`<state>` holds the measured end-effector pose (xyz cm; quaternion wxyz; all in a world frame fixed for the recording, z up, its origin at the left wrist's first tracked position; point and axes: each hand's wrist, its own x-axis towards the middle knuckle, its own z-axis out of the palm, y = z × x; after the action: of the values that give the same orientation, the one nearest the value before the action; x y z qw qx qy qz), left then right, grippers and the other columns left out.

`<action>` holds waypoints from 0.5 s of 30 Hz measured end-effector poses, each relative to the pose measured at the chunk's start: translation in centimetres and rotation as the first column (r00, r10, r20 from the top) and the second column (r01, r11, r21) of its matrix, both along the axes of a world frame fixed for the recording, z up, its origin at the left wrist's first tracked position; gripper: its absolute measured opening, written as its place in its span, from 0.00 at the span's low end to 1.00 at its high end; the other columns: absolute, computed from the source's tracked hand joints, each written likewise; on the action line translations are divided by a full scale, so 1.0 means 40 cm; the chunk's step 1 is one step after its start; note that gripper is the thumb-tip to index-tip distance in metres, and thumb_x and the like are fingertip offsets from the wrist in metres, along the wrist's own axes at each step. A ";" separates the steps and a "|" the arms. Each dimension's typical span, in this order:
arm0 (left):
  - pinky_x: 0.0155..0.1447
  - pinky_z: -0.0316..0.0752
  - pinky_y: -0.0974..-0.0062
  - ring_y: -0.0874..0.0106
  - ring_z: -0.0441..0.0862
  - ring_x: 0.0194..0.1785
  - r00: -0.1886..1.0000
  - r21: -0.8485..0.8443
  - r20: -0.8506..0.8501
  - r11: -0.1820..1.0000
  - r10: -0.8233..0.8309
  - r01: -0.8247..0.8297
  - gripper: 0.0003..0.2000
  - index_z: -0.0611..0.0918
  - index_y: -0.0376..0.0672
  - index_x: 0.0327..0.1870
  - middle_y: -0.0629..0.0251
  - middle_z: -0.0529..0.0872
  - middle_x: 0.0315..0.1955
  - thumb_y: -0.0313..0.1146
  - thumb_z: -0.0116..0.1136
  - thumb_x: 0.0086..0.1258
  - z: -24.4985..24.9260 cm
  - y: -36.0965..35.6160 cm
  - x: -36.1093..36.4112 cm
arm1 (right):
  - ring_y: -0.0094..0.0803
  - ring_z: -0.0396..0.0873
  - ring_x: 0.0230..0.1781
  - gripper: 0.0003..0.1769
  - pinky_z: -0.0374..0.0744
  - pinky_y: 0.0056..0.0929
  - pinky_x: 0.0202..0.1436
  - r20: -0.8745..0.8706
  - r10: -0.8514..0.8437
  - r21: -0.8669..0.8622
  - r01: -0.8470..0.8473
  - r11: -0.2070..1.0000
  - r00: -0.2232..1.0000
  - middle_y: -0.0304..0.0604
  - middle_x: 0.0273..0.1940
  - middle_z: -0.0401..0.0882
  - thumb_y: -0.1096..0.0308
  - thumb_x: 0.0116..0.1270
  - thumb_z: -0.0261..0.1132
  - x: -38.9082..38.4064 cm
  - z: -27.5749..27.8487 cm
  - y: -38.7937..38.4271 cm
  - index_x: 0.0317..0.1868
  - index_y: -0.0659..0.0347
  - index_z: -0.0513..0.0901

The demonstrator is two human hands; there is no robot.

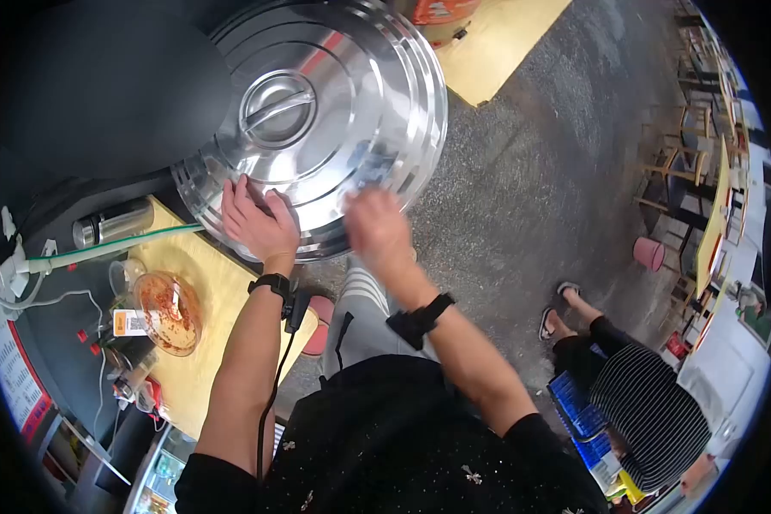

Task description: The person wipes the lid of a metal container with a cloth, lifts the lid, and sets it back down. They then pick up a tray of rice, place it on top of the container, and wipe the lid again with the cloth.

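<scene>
A large round shiny metal lid (338, 128) with a raised strap handle (280, 111) fills the top middle of the head view. My left hand (259, 224) rests on the near left part of the lid, fingers stretched out and apart. Over the lid's near right edge is my right hand (377, 227), smeared by motion. Its fingers look bent, but I cannot tell whether they hold anything. Both wrists wear black bands, and a cord hangs from the left one. What lies beneath the lid is hidden.
On a wooden table (206, 257) at left are a bowl with reddish residue (170, 313), a metal flask (111, 224) and a green-white hose (116, 248). A big dark blurred shape (103, 86) covers the upper left. At right are a person in stripes (651, 415), chairs and a pink bin (648, 254).
</scene>
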<state>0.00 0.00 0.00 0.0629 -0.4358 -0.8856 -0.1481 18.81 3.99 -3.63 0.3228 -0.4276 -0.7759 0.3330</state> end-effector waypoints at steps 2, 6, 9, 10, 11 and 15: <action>0.85 0.51 0.44 0.49 0.66 0.82 0.999 -0.010 -0.023 1.000 0.024 -0.024 0.28 0.76 0.47 0.77 0.51 0.72 0.80 0.47 0.54 0.79 0.027 0.008 -0.052 | 0.45 0.81 0.48 0.22 0.80 0.50 0.57 -0.017 0.004 -0.053 -0.004 0.999 1.000 0.46 0.43 0.82 0.74 0.56 0.72 -0.071 0.129 -0.039 0.55 0.63 0.88; 0.85 0.52 0.46 0.50 0.67 0.82 1.000 0.018 0.023 1.000 0.008 -0.008 0.27 0.77 0.45 0.76 0.50 0.73 0.79 0.46 0.54 0.80 -0.003 0.004 0.035 | 0.46 0.81 0.47 0.21 0.81 0.42 0.53 0.036 0.066 -0.034 -0.065 0.997 0.997 0.47 0.41 0.80 0.74 0.58 0.72 0.019 0.128 -0.019 0.55 0.64 0.87; 0.85 0.52 0.47 0.51 0.66 0.82 1.000 0.009 -0.004 1.000 0.000 0.000 0.27 0.76 0.45 0.76 0.50 0.72 0.79 0.46 0.53 0.80 -0.011 0.005 0.031 | 0.52 0.81 0.48 0.18 0.81 0.50 0.54 0.104 -0.101 -0.003 0.102 0.995 0.989 0.51 0.44 0.82 0.73 0.63 0.72 0.101 0.063 0.108 0.55 0.62 0.86; 0.84 0.53 0.47 0.50 0.66 0.82 1.000 0.004 -0.012 1.000 0.002 -0.002 0.28 0.77 0.44 0.76 0.50 0.73 0.79 0.48 0.52 0.81 -0.006 0.004 0.032 | 0.54 0.81 0.45 0.15 0.81 0.50 0.52 0.128 -0.247 -0.004 0.250 0.968 0.961 0.52 0.44 0.83 0.71 0.68 0.72 0.128 0.070 0.162 0.54 0.63 0.86; 0.84 0.55 0.47 0.49 0.67 0.82 1.000 -0.002 -0.017 1.000 0.002 -0.002 0.28 0.77 0.43 0.76 0.51 0.73 0.79 0.49 0.51 0.82 -0.002 0.002 0.033 | 0.55 0.81 0.44 0.12 0.82 0.50 0.51 0.120 -0.311 -0.016 0.315 0.949 0.943 0.53 0.44 0.84 0.69 0.71 0.73 0.151 0.063 0.211 0.52 0.64 0.87; 0.84 0.54 0.45 0.50 0.66 0.82 1.000 -0.025 -0.015 1.000 0.007 -0.007 0.28 0.77 0.44 0.76 0.51 0.71 0.80 0.50 0.51 0.82 0.003 -0.003 0.036 | 0.55 0.81 0.43 0.09 0.81 0.51 0.49 0.078 -0.520 -0.026 0.523 0.852 0.851 0.53 0.43 0.84 0.69 0.71 0.73 0.112 0.042 0.265 0.47 0.63 0.89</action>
<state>1.43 -0.14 0.14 0.0645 -0.4346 -0.8883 -0.1335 23.28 14.59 -1.96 0.3645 -0.6404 -0.6336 0.2360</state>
